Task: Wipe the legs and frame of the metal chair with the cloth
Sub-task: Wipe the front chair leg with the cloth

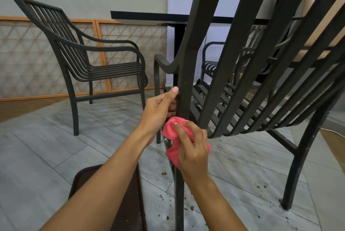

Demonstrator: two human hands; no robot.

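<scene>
A dark metal chair (240,89) with a slatted back and seat fills the right half of the view, seen from behind. Its rear left leg (180,193) runs down the middle, with dirt specks where the pink cloth sits. My left hand (158,113) grips that upright just above the cloth, thumb up along the post. My right hand (193,150) holds the bunched pink cloth (172,148) wrapped against the leg just below my left hand.
A second dark metal chair (84,59) stands at the left by a lattice wall panel. A black table (149,17) is behind, with a third chair (214,62) beyond. A brown tray (127,202) lies on the grey tiled floor. Dirt specks dot the tiles.
</scene>
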